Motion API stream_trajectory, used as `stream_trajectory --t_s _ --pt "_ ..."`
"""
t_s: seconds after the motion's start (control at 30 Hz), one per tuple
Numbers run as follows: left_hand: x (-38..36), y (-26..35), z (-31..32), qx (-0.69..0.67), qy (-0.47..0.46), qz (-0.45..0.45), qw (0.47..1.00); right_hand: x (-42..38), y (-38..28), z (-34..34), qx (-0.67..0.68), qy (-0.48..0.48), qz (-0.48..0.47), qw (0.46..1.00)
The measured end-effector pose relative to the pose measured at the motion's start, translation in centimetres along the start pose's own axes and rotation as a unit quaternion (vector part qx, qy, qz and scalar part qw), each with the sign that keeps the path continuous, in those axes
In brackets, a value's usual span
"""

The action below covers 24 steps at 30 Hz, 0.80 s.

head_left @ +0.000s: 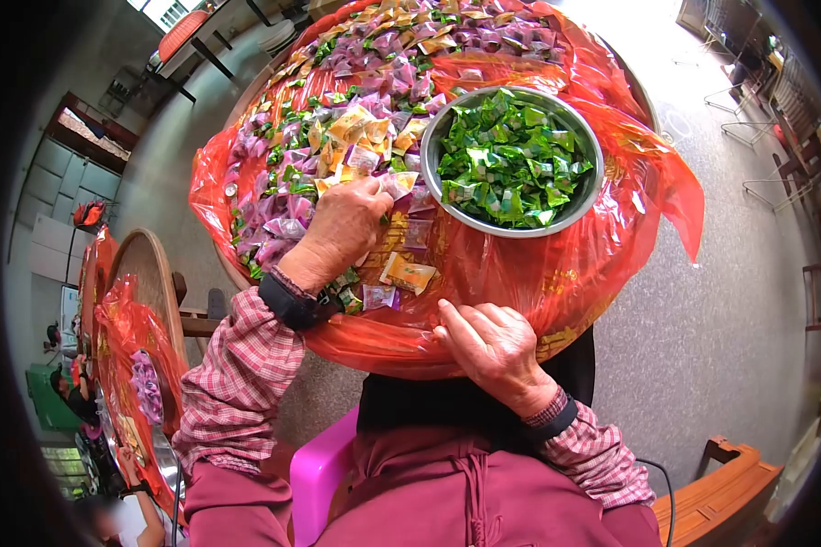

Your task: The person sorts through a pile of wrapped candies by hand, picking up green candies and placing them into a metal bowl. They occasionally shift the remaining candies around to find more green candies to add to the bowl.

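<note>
My left hand (339, 228) reaches into a spread of small wrapped candies in purple, green and yellow-orange wrappers. Its fingers are pinched together at a pale purple wrapped candy (398, 184); the fingertips are partly hidden. At the near edge of the round table, my right hand (494, 351) is curled over the red plastic sheet (520, 273), its palm side out of sight. A metal bowl (597, 196) full of green wrapped candies stands on the sheet, ahead of my right hand. An orange-yellow wrapped candy (408, 273) lies between my hands.
More mixed candies (392, 55) cover the far side of the table. A pink plastic stool (324, 469) is below me. To the left, a second table with red plastic (137, 319) has people by it. A wooden bench (725, 492) stands at lower right.
</note>
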State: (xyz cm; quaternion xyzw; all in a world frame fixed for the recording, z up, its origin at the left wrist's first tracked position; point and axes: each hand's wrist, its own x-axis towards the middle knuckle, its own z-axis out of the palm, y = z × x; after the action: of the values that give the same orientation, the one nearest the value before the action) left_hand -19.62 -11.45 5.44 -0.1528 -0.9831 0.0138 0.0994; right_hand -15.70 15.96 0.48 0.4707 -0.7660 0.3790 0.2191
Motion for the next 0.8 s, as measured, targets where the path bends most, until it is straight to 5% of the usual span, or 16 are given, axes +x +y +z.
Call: stream_trajectory --t_s 0.43,0.8 --pt "1.1 0.9 0.8 0.081 -0.08 -0.111 0.987 0.1 -0.2 -0.1 0.002 -0.002 0.004 1.0" --pt "0.8 0.4 1.1 0.046 -0.072 -0.098 0.991 0.0 0.0 -0.1 0.001 -0.002 0.002 1.0"
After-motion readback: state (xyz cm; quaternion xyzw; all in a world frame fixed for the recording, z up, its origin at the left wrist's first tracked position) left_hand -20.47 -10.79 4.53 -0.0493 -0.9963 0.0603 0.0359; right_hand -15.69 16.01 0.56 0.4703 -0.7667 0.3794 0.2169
